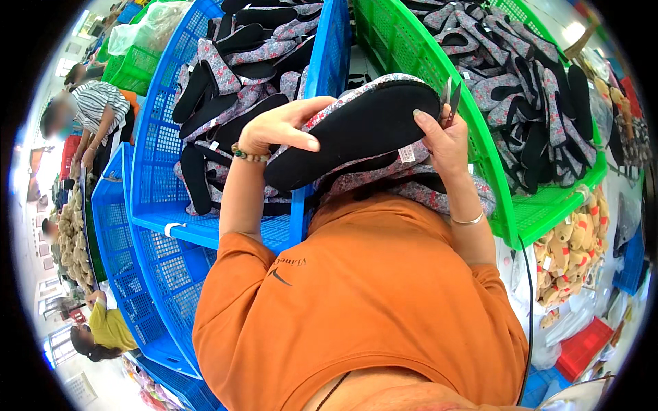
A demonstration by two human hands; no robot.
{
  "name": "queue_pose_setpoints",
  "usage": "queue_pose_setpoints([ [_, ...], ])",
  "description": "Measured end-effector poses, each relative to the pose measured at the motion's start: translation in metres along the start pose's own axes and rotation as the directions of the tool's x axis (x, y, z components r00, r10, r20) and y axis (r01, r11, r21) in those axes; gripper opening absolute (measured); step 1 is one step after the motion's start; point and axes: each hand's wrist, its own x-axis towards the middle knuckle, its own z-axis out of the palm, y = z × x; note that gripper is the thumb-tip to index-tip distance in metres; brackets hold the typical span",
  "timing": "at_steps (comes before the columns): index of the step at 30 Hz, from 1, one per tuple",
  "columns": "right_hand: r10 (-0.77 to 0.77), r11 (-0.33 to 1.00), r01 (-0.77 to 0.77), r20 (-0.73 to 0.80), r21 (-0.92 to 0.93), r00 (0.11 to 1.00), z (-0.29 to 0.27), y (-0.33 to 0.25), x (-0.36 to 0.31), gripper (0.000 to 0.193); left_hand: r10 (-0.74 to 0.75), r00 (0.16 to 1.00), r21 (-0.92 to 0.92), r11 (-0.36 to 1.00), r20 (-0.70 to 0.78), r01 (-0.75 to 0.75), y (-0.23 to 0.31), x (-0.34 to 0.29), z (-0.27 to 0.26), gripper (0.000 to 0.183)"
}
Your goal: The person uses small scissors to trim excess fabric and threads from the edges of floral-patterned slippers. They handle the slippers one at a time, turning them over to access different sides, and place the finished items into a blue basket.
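Note:
A slipper (pixel 356 130) with a black sole and grey-and-red patterned fabric is held up in front of my chest, its sole toward me. My left hand (pixel 284 127) grips its left part, thumb lying on the sole and fingers hidden behind. At the other end, my right hand (pixel 447 145) presses its thumb on the sole's edge. The same hand also holds small thread snips (pixel 450 99), blades pointing up. A white tag (pixel 407 153) shows just under the slipper. More patterned slippers (pixel 439 194) lie against my orange shirt, partly hidden.
On my left stands a blue crate (pixel 154 147) heaped with similar slippers; a green crate (pixel 473 147) of them is on my right. Beyond it lies a pile of tan plush toys (pixel 572 250). Several people are at the far left, including one in a striped top (pixel 99 106).

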Motion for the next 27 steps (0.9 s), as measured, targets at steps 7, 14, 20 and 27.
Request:
queue_pose_setpoints([
  [7, -0.156, 0.987, 0.158, -0.089, 0.016, 0.984, 0.010, -0.007, -0.004, 0.017, 0.024, 0.954, -0.036, 0.999, -0.299, -0.036, 0.023, 0.029, 0.049, 0.064],
  [14, -0.184, 0.978, 0.178, -0.047, -0.113, 0.982, -0.001, -0.002, -0.007, 0.011, -0.115, 0.922, -0.713, 0.672, -0.370, -0.203, -0.018, 0.034, 0.050, 0.058],
  [20, -0.338, 0.931, 0.318, -0.094, -0.178, 0.936, 0.002, -0.004, -0.009, 0.011, -0.135, 0.941, -0.785, 0.595, -0.309, -0.172, -0.029, 0.045, 0.057, 0.056],
  [27, -0.313, 0.945, 0.284, -0.195, -0.163, 0.929, 0.002, -0.003, -0.004, 0.010, -0.177, 0.932, -0.790, 0.594, -0.316, -0.155, -0.040, 0.052, 0.061, 0.057],
])
